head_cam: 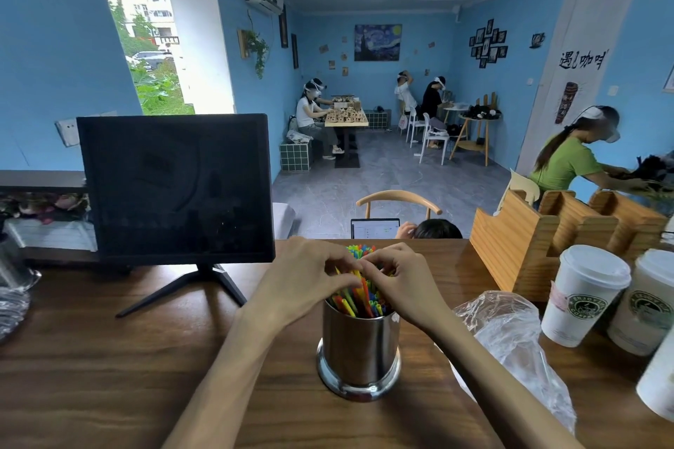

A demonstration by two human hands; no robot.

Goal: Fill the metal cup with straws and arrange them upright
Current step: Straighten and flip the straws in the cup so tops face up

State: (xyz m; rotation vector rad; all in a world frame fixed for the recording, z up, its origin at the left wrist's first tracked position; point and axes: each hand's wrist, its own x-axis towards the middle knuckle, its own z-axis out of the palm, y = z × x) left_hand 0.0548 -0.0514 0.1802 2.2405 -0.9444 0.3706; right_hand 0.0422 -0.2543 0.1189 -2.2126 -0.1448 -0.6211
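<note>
The metal cup (359, 350) stood upright on the wooden counter (109, 375), at the 6 o'clock side of the view and just below centre. Coloured straws (359, 299) filled its mouth; most leaned slightly, and their tips rose above the rim toward 12 o'clock. The left hand (302, 281), at 10 o'clock from the cup, had its fingers curled and pinched on the straw bundle. The right hand (401, 284), at 2 o'clock, was likewise closed around the straws, its fingertips meeting those of the left above the cup. A crumpled clear plastic bag (510, 339) lay at 3 o'clock, near the cup. Beyond it stood lidded paper cups (583, 295) and a wooden holder (529, 241). A dark monitor (175, 186) stood at 10 o'clock, well apart.
</note>
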